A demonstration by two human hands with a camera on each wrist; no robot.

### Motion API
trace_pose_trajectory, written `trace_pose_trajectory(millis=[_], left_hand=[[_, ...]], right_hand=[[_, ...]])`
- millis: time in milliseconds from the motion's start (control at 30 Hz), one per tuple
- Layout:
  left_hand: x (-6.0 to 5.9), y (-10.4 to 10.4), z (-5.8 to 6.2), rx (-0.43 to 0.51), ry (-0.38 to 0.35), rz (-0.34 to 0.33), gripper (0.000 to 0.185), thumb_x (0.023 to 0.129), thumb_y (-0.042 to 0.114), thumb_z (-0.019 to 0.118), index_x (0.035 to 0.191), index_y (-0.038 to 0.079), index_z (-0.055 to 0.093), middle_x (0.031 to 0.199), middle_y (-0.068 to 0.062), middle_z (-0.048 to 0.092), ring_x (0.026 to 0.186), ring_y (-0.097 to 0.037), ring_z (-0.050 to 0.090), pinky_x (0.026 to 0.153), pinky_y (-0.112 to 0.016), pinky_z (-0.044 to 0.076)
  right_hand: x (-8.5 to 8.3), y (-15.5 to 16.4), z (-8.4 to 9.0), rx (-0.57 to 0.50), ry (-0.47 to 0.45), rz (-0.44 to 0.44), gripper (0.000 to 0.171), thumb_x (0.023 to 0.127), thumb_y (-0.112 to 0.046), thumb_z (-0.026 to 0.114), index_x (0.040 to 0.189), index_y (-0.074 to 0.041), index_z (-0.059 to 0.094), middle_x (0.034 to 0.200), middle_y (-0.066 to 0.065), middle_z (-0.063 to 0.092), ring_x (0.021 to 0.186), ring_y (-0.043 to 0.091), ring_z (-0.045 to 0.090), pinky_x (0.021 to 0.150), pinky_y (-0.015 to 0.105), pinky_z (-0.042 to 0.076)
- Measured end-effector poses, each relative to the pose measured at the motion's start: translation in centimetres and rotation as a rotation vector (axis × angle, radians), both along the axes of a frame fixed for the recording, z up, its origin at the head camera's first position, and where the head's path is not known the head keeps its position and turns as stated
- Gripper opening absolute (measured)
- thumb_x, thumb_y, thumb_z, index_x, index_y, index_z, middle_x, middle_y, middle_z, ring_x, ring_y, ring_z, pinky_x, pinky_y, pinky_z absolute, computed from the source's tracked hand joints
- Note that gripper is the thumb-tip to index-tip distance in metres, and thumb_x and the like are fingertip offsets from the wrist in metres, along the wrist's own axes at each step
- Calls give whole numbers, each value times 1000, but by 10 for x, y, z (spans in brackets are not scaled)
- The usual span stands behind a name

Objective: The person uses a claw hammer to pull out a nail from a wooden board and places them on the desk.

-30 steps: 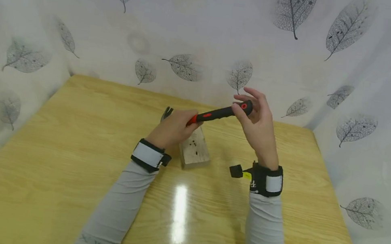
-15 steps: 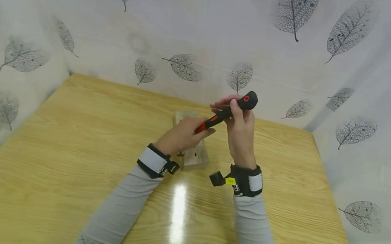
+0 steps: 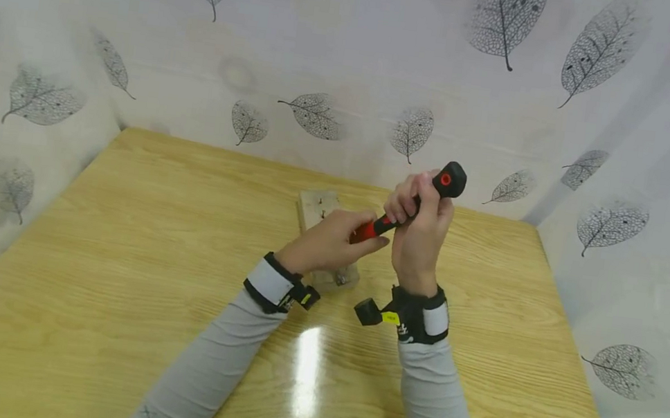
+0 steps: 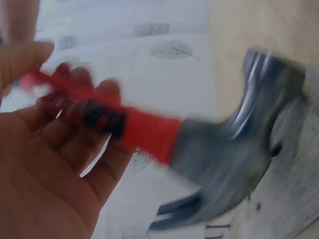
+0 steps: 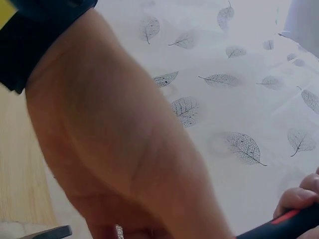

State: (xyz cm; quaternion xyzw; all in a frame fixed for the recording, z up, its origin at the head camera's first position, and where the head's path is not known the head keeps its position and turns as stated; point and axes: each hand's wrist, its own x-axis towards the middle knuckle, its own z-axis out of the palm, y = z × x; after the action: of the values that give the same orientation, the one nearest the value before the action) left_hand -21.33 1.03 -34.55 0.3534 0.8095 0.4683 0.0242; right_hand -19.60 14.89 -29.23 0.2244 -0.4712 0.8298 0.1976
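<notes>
A claw hammer [image 3: 453, 179] with a black and red handle is held between both hands. My left hand [image 3: 328, 239] grips its red neck close to the head, thumb on one side and fingers on the other. My right hand [image 3: 421, 247] wraps the black grip just below the butt, which points up and to the right. The grey steel head [image 4: 229, 154] shows large and blurred in the left wrist view, claws downward. Below the left hand lies a pale wooden block [image 3: 308, 208] with nails standing in it, partly covered by that hand.
The block rests on a yellow wood-grain table [image 3: 138, 227]. Behind and at both sides hangs a white, leaf-patterned covering [image 3: 354, 51]. Each wrist wears a black strap, with a small black camera [image 3: 367, 312] on the right one.
The right hand went from loosely spread fingers at the butt to a full grip on the handle. The left hand shifted right and nearer, and the handle now slants more steeply.
</notes>
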Motion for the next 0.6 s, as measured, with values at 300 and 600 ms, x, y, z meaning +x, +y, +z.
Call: trace_pose_trajectory(millis=[300,600], left_hand=[[-19,-52,-4,-168,-47,284,38,106,33,53,135,9,60,141,-11,58,118,-32,59,104,-49,49],[-41,-77,-38,-408,-135,323,49,104,24,54,148,4,49,154,-16,47,143,-35,43,121,-50,33]], right_hand=[[2,1,-1,53,190,-115,30,100,-5,43,70,-6,38,52,-2,26,36,7,19,34,24,14],[-3,3,-2,102,180,-140,28,100,-5,43,72,-9,41,52,-1,27,37,8,21,35,25,15]])
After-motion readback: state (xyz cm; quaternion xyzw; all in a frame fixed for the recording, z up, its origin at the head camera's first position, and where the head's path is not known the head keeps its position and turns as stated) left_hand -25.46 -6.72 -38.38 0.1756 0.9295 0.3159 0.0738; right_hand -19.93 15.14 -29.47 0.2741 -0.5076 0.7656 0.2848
